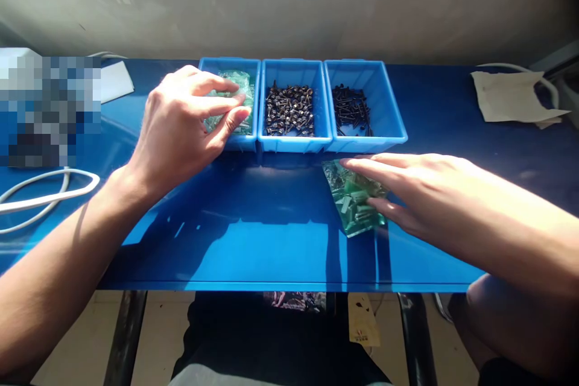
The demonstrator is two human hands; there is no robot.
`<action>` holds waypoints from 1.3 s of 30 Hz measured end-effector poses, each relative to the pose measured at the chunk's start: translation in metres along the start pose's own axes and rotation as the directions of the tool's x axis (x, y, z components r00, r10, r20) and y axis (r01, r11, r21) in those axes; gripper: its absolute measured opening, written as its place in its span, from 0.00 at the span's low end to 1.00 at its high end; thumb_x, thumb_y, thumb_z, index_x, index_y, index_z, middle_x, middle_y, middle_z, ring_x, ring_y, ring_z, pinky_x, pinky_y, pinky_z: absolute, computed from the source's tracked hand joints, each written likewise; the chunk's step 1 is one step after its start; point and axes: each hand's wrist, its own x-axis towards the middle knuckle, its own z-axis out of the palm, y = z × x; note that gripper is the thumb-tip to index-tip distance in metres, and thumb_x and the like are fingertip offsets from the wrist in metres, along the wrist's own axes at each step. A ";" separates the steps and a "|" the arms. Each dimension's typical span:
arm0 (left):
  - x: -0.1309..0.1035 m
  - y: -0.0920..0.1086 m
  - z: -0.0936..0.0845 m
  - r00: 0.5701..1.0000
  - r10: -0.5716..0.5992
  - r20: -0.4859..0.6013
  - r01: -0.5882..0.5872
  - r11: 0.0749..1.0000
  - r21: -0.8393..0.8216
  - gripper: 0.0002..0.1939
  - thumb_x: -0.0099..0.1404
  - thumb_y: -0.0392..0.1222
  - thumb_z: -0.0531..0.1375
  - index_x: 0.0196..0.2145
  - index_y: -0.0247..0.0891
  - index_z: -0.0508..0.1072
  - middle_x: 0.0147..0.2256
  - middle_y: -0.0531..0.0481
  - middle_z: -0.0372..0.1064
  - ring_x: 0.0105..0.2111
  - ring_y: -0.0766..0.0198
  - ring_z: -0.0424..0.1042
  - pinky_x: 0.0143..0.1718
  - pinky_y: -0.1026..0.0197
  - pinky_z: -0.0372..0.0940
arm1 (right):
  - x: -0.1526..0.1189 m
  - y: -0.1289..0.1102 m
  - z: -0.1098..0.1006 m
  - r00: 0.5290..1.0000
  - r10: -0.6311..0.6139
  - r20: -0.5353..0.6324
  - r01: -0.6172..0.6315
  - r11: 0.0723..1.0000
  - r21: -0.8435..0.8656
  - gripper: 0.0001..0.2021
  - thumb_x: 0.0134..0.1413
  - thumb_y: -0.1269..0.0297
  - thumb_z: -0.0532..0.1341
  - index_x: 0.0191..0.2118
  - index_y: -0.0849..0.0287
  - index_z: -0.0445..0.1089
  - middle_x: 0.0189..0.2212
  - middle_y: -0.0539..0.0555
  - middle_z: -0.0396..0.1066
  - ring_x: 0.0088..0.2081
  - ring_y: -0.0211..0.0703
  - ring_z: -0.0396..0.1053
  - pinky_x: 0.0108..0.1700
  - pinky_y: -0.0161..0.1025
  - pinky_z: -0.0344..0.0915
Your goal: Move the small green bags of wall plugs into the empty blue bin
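Our left hand (181, 123) had its fingers bent and the thumb near the index finger in a narrow curl; we could not tell whether they pinched anything. Our right hand (429, 190) had long, straight fingers set together, its thumb apart, touching a green plastic bag (355, 211); its grip was unclear. That bag was crinkled, glossy and see-through, roughly rectangular, with short pieces inside, on the table just nearer us than the bins.

Under our left fingertips, the left bin (237, 143) of smooth blue plastic held similar crumpled green film (239, 78). Beyond our right fingertips, the middle bin (296, 145) held shiny metal screws (289, 110), and the right bin (368, 145) slimmer dark screws (350, 105). Farther out, beyond our right hand, creased tan paper (506, 96) lay on the glossy blue table (271, 253).
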 end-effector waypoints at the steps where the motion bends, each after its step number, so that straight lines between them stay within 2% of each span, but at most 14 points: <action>1: 0.000 -0.001 0.001 1.000 0.008 0.005 -0.008 1.000 0.008 0.19 0.83 0.58 0.60 0.51 0.46 0.87 0.57 0.47 0.83 0.54 0.46 0.80 0.61 0.36 0.76 | 0.001 0.000 0.001 0.995 -0.029 0.091 0.033 0.998 -0.048 0.19 0.74 0.61 0.64 0.66 0.45 0.80 0.55 0.56 0.87 0.42 0.49 0.87 0.31 0.46 0.78; 3: 0.000 -0.002 0.002 0.999 0.027 0.030 -0.028 0.999 0.016 0.20 0.83 0.59 0.60 0.52 0.45 0.87 0.59 0.46 0.82 0.57 0.44 0.78 0.64 0.34 0.75 | 0.006 0.000 0.000 0.979 -0.075 0.190 0.100 0.987 -0.127 0.19 0.73 0.67 0.60 0.62 0.52 0.81 0.51 0.59 0.88 0.34 0.50 0.85 0.22 0.49 0.71; 7: -0.002 0.005 -0.002 0.989 0.125 -0.079 -0.118 0.989 0.090 0.24 0.82 0.53 0.62 0.67 0.38 0.79 0.66 0.36 0.75 0.65 0.37 0.74 0.67 0.33 0.73 | 0.029 -0.012 -0.011 0.984 -0.178 -0.016 0.178 0.984 -0.003 0.11 0.75 0.64 0.65 0.56 0.53 0.83 0.43 0.54 0.89 0.30 0.46 0.84 0.26 0.44 0.79; 9: -0.003 0.014 -0.007 0.960 0.231 -0.161 -0.216 0.971 0.103 0.28 0.79 0.47 0.66 0.72 0.37 0.73 0.68 0.33 0.72 0.66 0.35 0.73 0.67 0.32 0.73 | 0.042 -0.023 -0.012 0.989 -0.006 -0.146 0.028 0.988 0.153 0.09 0.74 0.64 0.71 0.54 0.48 0.86 0.47 0.50 0.89 0.38 0.43 0.88 0.39 0.39 0.86; 11: -0.005 0.025 -0.011 0.914 0.352 -0.203 -0.342 0.936 0.080 0.34 0.77 0.45 0.69 0.76 0.45 0.69 0.69 0.37 0.70 0.66 0.38 0.74 0.64 0.34 0.76 | 0.052 -0.031 -0.005 0.922 0.267 -0.282 -0.134 0.901 0.412 0.08 0.73 0.69 0.72 0.49 0.50 0.88 0.51 0.51 0.88 0.48 0.45 0.88 0.47 0.38 0.89; 14: -0.008 0.044 -0.015 0.877 0.429 -0.217 -0.445 0.895 -0.027 0.31 0.77 0.45 0.71 0.72 0.51 0.70 0.65 0.44 0.75 0.63 0.45 0.78 0.64 0.37 0.78 | 0.059 -0.035 0.014 0.951 0.269 -0.153 -0.079 0.690 0.719 0.14 0.65 0.67 0.78 0.55 0.50 0.87 0.63 0.53 0.83 0.60 0.55 0.85 0.53 0.49 0.91; 16: -0.011 0.054 -0.015 0.906 0.354 -0.233 -0.388 0.914 -0.119 0.18 0.79 0.41 0.68 0.63 0.56 0.77 0.56 0.54 0.82 0.56 0.55 0.83 0.58 0.45 0.81 | 0.059 -0.035 0.026 0.979 0.188 -0.083 -0.054 0.626 0.778 0.20 0.62 0.62 0.81 0.58 0.47 0.85 0.71 0.54 0.76 0.62 0.59 0.84 0.51 0.53 0.91; 18: -0.014 0.059 -0.015 0.938 0.254 -0.237 -0.301 0.935 -0.187 0.14 0.81 0.38 0.64 0.55 0.61 0.80 0.48 0.63 0.85 0.48 0.62 0.86 0.51 0.51 0.83 | 0.057 -0.036 0.034 0.971 0.203 -0.125 -0.051 0.689 0.723 0.14 0.64 0.64 0.79 0.54 0.47 0.87 0.70 0.54 0.77 0.59 0.56 0.85 0.48 0.51 0.91; 22: -0.019 0.057 -0.013 0.948 0.163 -0.272 -0.219 0.957 -0.189 0.23 0.82 0.40 0.66 0.65 0.71 0.75 0.52 0.68 0.84 0.48 0.61 0.87 0.52 0.50 0.84 | 0.056 -0.048 0.040 0.930 0.264 -0.255 -0.058 0.792 0.607 0.05 0.69 0.68 0.74 0.43 0.49 0.88 0.46 0.52 0.87 0.40 0.45 0.86 0.34 0.42 0.86; 26: -0.019 0.054 -0.012 0.928 0.253 -0.275 -0.305 0.938 -0.164 0.36 0.80 0.33 0.64 0.76 0.66 0.65 0.65 0.59 0.78 0.60 0.55 0.82 0.59 0.47 0.83 | 0.059 -0.054 0.040 0.916 0.382 -0.118 -0.127 0.558 0.820 0.06 0.70 0.69 0.73 0.47 0.50 0.85 0.38 0.48 0.87 0.26 0.39 0.81 0.24 0.38 0.78; 30: -0.013 0.058 -0.014 0.901 0.343 -0.267 -0.395 0.902 -0.172 0.20 0.77 0.36 0.67 0.58 0.64 0.80 0.70 0.59 0.71 0.69 0.54 0.75 0.58 0.48 0.86 | 0.059 -0.047 0.043 0.926 0.372 0.071 -0.179 0.265 0.947 0.06 0.69 0.65 0.75 0.49 0.52 0.83 0.38 0.49 0.87 0.23 0.40 0.80 0.19 0.36 0.74; 32: -0.012 0.059 -0.016 0.903 0.298 -0.308 -0.370 0.906 -0.207 0.16 0.78 0.38 0.68 0.53 0.64 0.82 0.68 0.64 0.74 0.67 0.57 0.77 0.60 0.46 0.85 | 0.059 -0.044 0.044 0.935 0.345 0.087 -0.175 0.232 0.957 0.06 0.71 0.64 0.73 0.51 0.54 0.83 0.35 0.49 0.87 0.21 0.39 0.79 0.19 0.35 0.73; 36: -0.006 0.040 -0.014 0.944 -0.011 -0.330 -0.088 0.955 -0.284 0.10 0.81 0.37 0.67 0.54 0.53 0.82 0.49 0.63 0.85 0.53 0.62 0.85 0.59 0.49 0.83 | 0.059 -0.043 0.045 0.913 0.407 -0.043 -0.140 0.410 0.901 0.06 0.76 0.67 0.68 0.50 0.55 0.84 0.31 0.48 0.85 0.23 0.35 0.78 0.23 0.32 0.75; 39: 0.002 0.012 -0.008 0.906 -0.220 -0.362 0.061 0.913 -0.402 0.21 0.75 0.38 0.70 0.64 0.41 0.78 0.61 0.52 0.80 0.46 0.63 0.85 0.52 0.56 0.83 | 0.059 -0.042 0.044 0.898 0.407 -0.168 -0.087 0.539 0.838 0.07 0.74 0.70 0.68 0.50 0.55 0.85 0.29 0.47 0.83 0.23 0.35 0.77 0.25 0.32 0.76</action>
